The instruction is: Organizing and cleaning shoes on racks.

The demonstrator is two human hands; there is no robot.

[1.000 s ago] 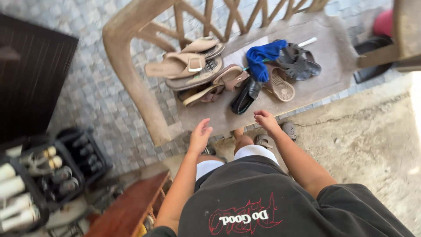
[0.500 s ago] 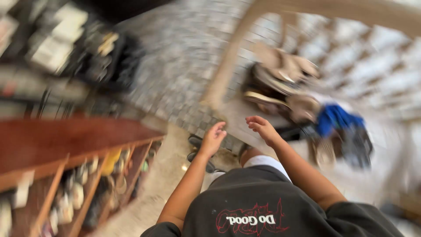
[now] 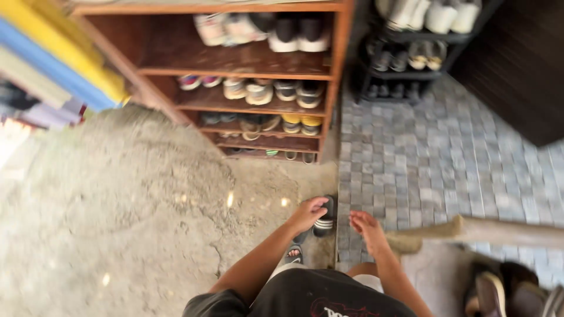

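Note:
My left hand (image 3: 306, 213) hangs empty in front of me, fingers loosely curled, above a black slide sandal (image 3: 324, 217) lying on the ground. My right hand (image 3: 368, 228) is also empty with fingers apart, close to the end of a beige bench arm (image 3: 470, 230) at the right. I wear a black shirt and black sandals; one foot (image 3: 294, 255) shows below my left hand. Ahead stands a brown wooden shoe rack (image 3: 258, 64) with several pairs of shoes and sandals on its shelves.
A black shoe rack (image 3: 411, 58) with more pairs stands right of the wooden one, next to a dark wall panel (image 3: 517, 70). Grey paving tiles (image 3: 423, 152) lie at right, rough concrete (image 3: 129, 194) at left. Brown sandals (image 3: 487, 290) sit on the bench, bottom right.
The view has swung left, away from the bench with piled sandals, toward the wooden shoe rack. Both hands stay raised and empty in front of me.

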